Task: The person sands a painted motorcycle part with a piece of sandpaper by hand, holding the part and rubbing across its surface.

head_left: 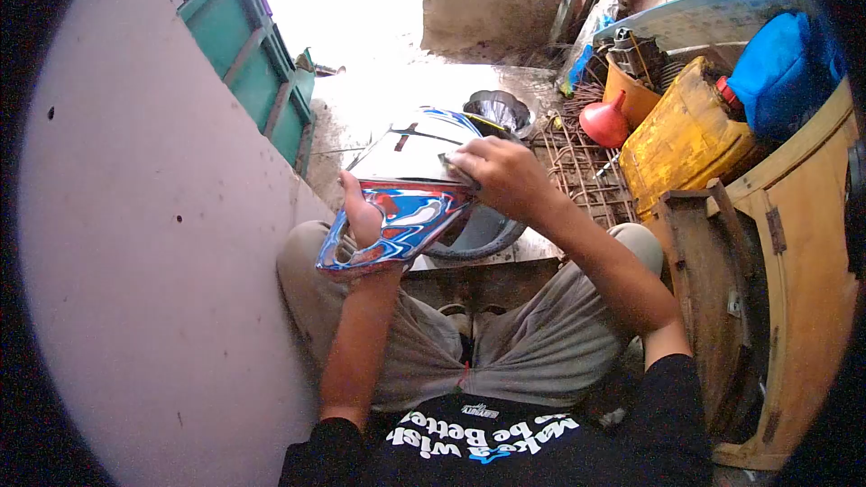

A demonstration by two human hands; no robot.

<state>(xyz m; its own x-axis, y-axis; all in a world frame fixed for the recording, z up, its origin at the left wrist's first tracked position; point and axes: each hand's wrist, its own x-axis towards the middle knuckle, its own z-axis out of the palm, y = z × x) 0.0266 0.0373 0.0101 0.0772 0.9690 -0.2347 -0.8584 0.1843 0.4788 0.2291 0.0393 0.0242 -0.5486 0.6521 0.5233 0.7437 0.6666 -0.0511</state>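
Left hand [363, 221]: grasping the helmet [417, 158] at its blue-and-red patterned section. The patterned edge crosses in front of the wrist, and I cannot see most of the finger contact.

Right hand [512, 176]: fingers bent and pinched on a small item [447, 162], pressed to the white shell near its right end. The item shows a dark edge; I cannot identify its material.

Helmet position: raised in front of the body, centred slightly left in my head view, tilted, with the white shell uppermost and the patterned section facing the wearer. It is above a dark basin [492, 251], whose near rim is visible below the helmet. Just beyond the helmet I register a black bowl [499, 108] with a scalloped rim.

Operator posture: seated, knees apart in grey trousers [532, 356], one knee to each side of the basin.

Right-side surroundings: a rusty grid [585, 182] lies near the basin. Beside it are a red funnel [604, 122], an orange bucket [624, 86], a yellow jerrycan [687, 140] and, farther right, a blue container [778, 77]. Wooden furniture [801, 252] is nearest the right elbow.

Left-side surroundings: a pale panel [171, 189] adjoins the left knee; a green panel [239, 45] stands beyond it.
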